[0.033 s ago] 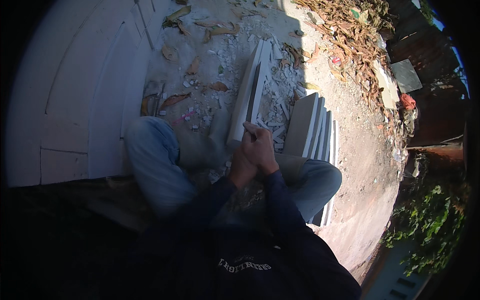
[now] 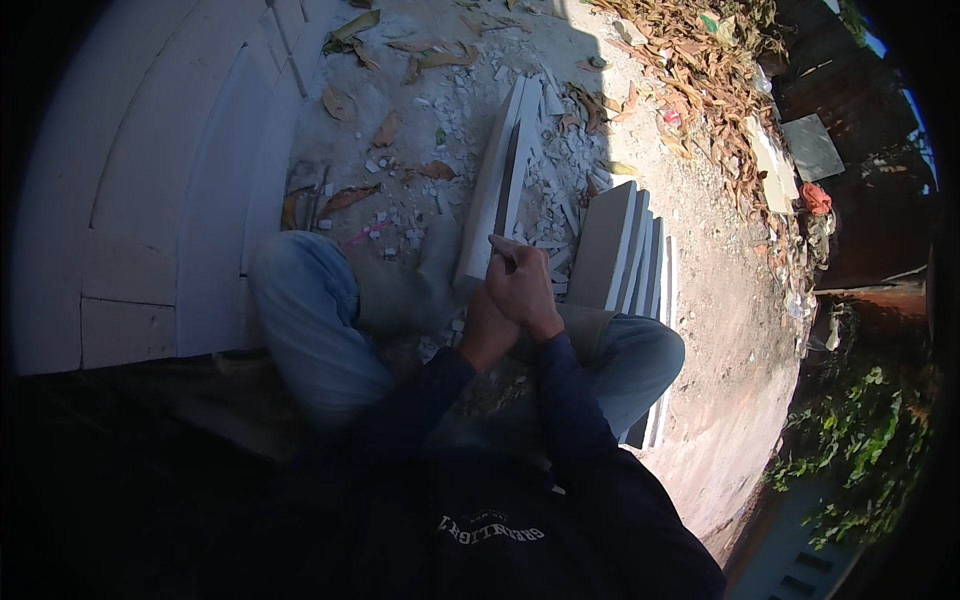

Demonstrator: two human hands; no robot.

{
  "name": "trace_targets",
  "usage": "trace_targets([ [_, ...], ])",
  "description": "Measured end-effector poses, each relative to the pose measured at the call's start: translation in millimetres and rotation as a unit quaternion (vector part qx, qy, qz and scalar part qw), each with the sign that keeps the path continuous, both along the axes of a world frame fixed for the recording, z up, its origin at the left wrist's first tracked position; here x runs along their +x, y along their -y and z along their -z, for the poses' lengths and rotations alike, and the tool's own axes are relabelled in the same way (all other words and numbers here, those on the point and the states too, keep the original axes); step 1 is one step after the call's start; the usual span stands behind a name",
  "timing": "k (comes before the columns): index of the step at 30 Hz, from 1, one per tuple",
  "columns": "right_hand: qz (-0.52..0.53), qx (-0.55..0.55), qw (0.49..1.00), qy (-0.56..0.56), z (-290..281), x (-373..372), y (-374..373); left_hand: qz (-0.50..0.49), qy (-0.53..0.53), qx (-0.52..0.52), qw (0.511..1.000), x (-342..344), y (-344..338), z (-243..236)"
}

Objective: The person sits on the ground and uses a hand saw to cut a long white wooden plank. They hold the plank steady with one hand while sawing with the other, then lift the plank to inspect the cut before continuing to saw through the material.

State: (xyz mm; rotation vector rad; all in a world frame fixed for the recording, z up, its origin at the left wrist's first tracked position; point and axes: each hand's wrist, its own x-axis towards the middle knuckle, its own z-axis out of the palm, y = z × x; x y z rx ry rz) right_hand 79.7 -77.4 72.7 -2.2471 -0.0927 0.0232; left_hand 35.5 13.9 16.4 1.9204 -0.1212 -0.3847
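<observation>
My right hand [image 2: 526,289] is closed, fingers curled, over the near end of a long pale tile strip [image 2: 484,212]. Whatever it may hold is too hidden to name. Just below and to the left, my left hand [image 2: 488,329] is pressed against the right one, its fingers mostly covered. The strip lies lengthwise between my bent legs, pointing away from me. A narrow dark gap separates it from a thinner pale piece [image 2: 523,150] along its right side.
Several grey-and-white tiles [image 2: 607,238] lean together in a row beside my right knee. White broken chips [image 2: 560,185] and dry leaves [image 2: 350,199] litter the ground ahead. Pale panels [image 2: 150,240] stand at my left. A leaf heap [image 2: 690,60] lies far right.
My right hand has shifted slightly forward along the strip. The left hand, the tile strip and the leaning tiles look almost the same.
</observation>
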Motion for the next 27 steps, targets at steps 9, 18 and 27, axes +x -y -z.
trace_targets([
  [9, 0.016, 0.018, 0.99, 0.139, 17, -45, 2, -0.103, 0.172, -0.097, 0.975, -27, 7, 10],
  [18, -0.004, 0.02, 0.986, 0.163, 36, 110, 25, -0.105, 0.202, -0.052, 0.972, 114, 24, 13],
  [27, 0.004, 0.03, 0.993, 0.111, 48, 135, 29, -0.146, 0.223, -0.059, 0.962, 134, 31, 31],
])
